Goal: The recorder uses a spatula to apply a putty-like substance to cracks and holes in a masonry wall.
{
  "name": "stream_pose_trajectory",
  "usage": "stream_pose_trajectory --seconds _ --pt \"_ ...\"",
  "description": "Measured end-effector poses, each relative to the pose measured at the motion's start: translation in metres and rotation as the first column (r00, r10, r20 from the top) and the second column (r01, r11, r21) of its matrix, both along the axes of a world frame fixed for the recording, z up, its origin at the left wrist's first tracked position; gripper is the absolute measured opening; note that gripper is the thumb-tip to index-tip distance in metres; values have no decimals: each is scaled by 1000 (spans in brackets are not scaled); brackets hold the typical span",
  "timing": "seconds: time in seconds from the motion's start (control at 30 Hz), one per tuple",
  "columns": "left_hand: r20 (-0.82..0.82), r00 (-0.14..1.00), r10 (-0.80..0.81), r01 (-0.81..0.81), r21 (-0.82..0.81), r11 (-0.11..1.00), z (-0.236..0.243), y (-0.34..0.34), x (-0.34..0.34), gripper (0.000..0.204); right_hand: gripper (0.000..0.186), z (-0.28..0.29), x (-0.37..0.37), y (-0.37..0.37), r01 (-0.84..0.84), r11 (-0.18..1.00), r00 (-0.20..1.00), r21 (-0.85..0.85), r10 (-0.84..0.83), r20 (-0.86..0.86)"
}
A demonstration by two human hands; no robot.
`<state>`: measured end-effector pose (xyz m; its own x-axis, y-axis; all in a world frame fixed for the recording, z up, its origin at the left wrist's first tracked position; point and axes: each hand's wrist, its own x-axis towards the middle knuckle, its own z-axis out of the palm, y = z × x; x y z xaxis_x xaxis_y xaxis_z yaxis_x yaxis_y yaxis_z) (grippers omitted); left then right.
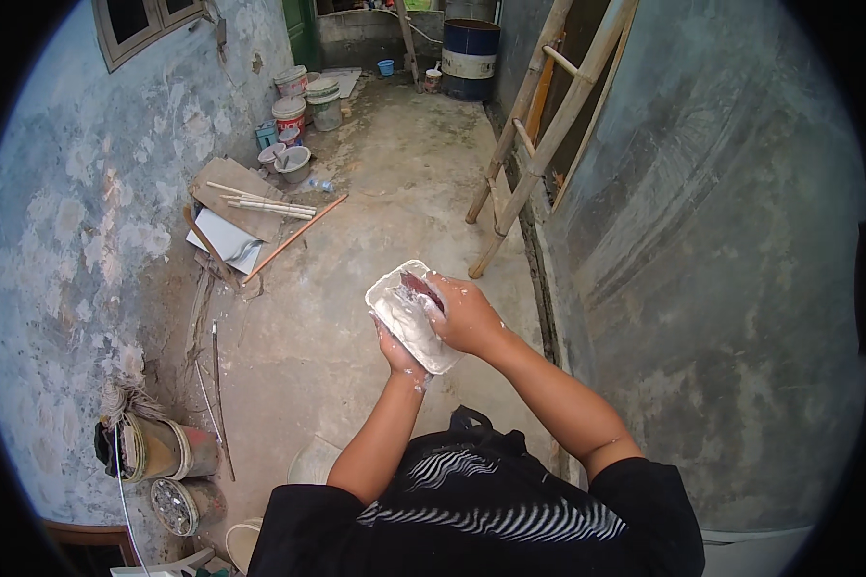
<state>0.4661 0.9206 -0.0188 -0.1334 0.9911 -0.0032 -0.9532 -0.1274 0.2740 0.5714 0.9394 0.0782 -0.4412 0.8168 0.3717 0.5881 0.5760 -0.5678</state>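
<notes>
My left hand (pixel 399 352) is wrapped round the underside of a white rectangular tub (pixel 373 296), holding it out in front of my body. Thick white paste (pixel 410 325) fills much of the tub and is smeared up its walls. Over the tub's right side, my right hand (pixel 466 313) is closed on a dark reddish-brown scraper (pixel 419 287). The scraper's edge reaches into the tub by the paste; its lower end is hidden by my fingers. Flecks of white paste stick to both hands and wrists.
A bamboo ladder (pixel 546 144) leans at the right wall. Several paint buckets (pixel 325 108) stand along the left wall, near white pipes (pixel 265 205) and an orange stick (pixel 295 238). Dirty buckets (pixel 194 450) sit at lower left. A blue-and-white drum (pixel 471 62) stands far back.
</notes>
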Motion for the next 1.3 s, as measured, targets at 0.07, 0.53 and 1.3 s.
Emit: stream_pose_trajectory --seconds 0.07,0.53,1.3 --pt "76 997 8 -8 -4 1000 3 35 9 59 31 17 12 42 -12 995 994 104 23 -106" --pt "94 986 139 -140 8 990 -30 237 -38 62 39 -23 -32 241 4 1000 999 -15 -3 52" --pt "-57 992 111 -117 -125 985 -20 505 -253 59 31 -22 -266 524 -264 965 963 2 263 54"
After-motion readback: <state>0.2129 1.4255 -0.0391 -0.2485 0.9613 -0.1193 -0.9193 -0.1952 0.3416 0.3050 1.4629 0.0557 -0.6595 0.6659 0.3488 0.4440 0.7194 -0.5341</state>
